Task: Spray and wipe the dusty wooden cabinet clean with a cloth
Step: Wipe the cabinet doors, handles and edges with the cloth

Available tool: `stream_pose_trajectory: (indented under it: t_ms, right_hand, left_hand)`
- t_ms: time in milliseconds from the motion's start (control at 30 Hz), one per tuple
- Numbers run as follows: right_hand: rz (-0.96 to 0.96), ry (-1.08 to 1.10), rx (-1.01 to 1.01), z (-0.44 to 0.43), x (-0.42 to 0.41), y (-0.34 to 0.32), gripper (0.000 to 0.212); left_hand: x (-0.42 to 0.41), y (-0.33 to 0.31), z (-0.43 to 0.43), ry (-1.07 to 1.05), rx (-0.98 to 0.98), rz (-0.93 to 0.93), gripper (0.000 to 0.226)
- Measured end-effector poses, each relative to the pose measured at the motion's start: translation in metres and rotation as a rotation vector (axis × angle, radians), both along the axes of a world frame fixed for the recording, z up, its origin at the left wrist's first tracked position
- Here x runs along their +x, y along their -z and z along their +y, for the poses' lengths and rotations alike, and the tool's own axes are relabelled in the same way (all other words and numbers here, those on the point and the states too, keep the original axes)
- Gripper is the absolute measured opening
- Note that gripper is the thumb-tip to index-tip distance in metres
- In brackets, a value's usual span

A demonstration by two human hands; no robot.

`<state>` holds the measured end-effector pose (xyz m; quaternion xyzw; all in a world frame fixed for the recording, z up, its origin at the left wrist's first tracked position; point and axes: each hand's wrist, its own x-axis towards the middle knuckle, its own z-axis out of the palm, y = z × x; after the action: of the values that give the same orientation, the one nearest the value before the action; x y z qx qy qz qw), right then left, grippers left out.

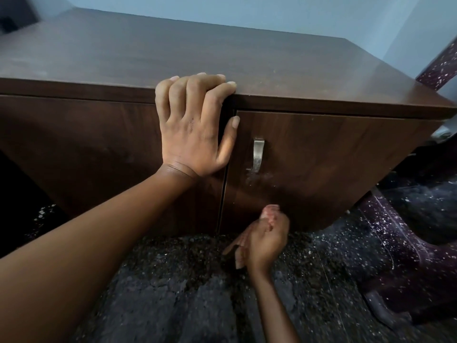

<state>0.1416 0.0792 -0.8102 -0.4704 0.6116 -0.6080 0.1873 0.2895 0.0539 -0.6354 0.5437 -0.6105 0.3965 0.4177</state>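
The dark wooden cabinet [309,154] fills the upper view, and its top [173,53] shows a faint dusty film. A metal handle [258,154] sits on the right door, with pale smears just below it. My left hand [195,127] grips the front edge of the top where the two doors meet, fingers hooked over the edge and thumb flat against the right door. My right hand [264,236] hovers low in front of the right door's bottom edge. It is blurred, its fingers are loosely bent, and nothing shows in it. No cloth or spray bottle is in view.
Dark speckled floor [173,293] lies below the cabinet. A maroon speckled piece of furniture [400,243] stands close on the right, partly under the cabinet's corner. A pale blue wall [272,11] runs behind.
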Motion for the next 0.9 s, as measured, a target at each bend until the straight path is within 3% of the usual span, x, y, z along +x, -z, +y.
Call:
stream_pose_trajectory:
  t_ms: [67, 133, 300, 367, 500, 567, 700, 800, 900]
  right_hand:
    - [-0.076, 0.091, -0.025, -0.012, -0.004, -0.020, 0.014]
    - [-0.033, 0.078, -0.147, -0.012, 0.006, -0.041, 0.013]
    - [0.164, -0.233, -0.180, 0.015, 0.038, -0.029, 0.020]
    - [0.153, -0.263, -0.148, 0.017, 0.030, -0.011, 0.019]
    - [-0.045, 0.020, -0.080, -0.005, 0.002, -0.021, 0.012]
    - [-0.073, 0.065, -0.152, -0.013, -0.002, -0.045, 0.013]
    - [0.106, -0.096, -0.340, -0.007, 0.007, -0.074, 0.017]
    - [0.182, -0.244, -0.293, 0.001, 0.009, -0.060, 0.020]
    - [0.107, -0.210, -0.218, 0.005, 0.006, -0.053, 0.020]
  left_hand:
    - [0.000, 0.000, 0.000, -0.003, -0.003, -0.005, 0.036]
    - [0.000, 0.001, 0.000, 0.002, 0.000, -0.004, 0.036]
    - [-0.001, 0.001, 0.000, 0.006, 0.004, 0.000, 0.036]
    - [-0.001, 0.000, 0.000, 0.010, 0.004, 0.004, 0.036]
    - [-0.001, 0.001, 0.000, 0.007, -0.001, 0.005, 0.036]
    - [0.000, 0.000, 0.000, 0.010, 0.003, 0.006, 0.036]
    - [-0.001, 0.000, 0.000, 0.010, 0.004, 0.008, 0.036]
    - [-0.001, 0.000, 0.000, 0.005, 0.011, 0.005, 0.036]
    - [-0.001, 0.000, 0.000, 0.012, 0.005, 0.006, 0.036]
